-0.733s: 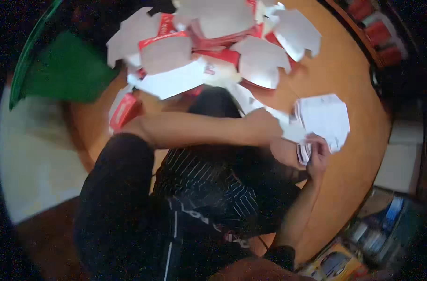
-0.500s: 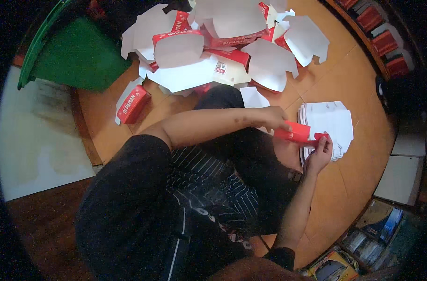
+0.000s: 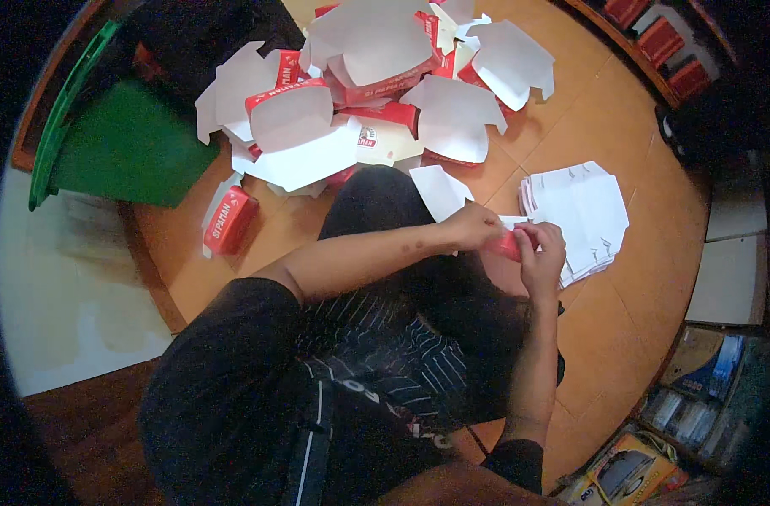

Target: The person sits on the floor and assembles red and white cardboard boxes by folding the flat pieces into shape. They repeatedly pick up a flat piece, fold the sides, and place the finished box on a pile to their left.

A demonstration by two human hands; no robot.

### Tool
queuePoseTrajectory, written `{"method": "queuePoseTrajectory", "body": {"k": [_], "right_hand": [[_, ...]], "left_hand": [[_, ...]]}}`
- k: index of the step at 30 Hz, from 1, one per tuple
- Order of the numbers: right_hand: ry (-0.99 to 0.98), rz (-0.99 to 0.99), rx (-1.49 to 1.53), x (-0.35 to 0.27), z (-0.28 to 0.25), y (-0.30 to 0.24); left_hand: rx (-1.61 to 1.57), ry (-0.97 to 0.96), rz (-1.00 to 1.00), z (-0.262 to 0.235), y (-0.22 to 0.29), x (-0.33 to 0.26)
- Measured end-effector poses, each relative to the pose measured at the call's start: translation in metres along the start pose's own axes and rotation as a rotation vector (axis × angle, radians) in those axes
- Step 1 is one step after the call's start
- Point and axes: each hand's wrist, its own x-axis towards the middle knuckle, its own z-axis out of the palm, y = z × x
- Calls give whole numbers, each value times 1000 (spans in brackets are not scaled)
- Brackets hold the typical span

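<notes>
Above my bent knee, both hands grip a red and white cardboard box [image 3: 505,245] that is partly folded. My left hand [image 3: 472,227] pinches its left side, fingers closed at the edge. On its right side my right hand [image 3: 543,253] presses a red flap between thumb and fingers. The box's underside and part of its walls are hidden by my hands. Just right of my right hand lies a stack of flat white box blanks [image 3: 583,211] on the tiled floor.
A heap of folded red and white boxes [image 3: 376,101] with open lids spreads ahead. One red box [image 3: 230,221] sits apart on the left, near a green plastic tub [image 3: 136,143]. Shelving with red boxes [image 3: 661,42] stands far right; printed cartons [image 3: 625,476] lie lower right.
My hands have come closer together, and the red flap is now bent in on the box. The view has shifted a little, so the surroundings sit differently.
</notes>
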Motion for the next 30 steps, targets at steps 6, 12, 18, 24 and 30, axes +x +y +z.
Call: {"method": "queuePoseTrajectory", "body": {"k": [6,12,18,24,30], "right_hand": [[-200,-29,87,-5,3,-5],[-316,56,-46,-8,10,2],[-466,261,91,-12,-3,9],[-262,398,445,-13,-5,44],[-276,430,513,-18,3,51]], "left_hand": [[-9,-49,199,-8,-20,3],[142,-75,154,-26,0,9],[245,353,447,-19,19,-3],[-112,410,339,-21,23,-47],[-300,253,197,-25,8,-11]]}}
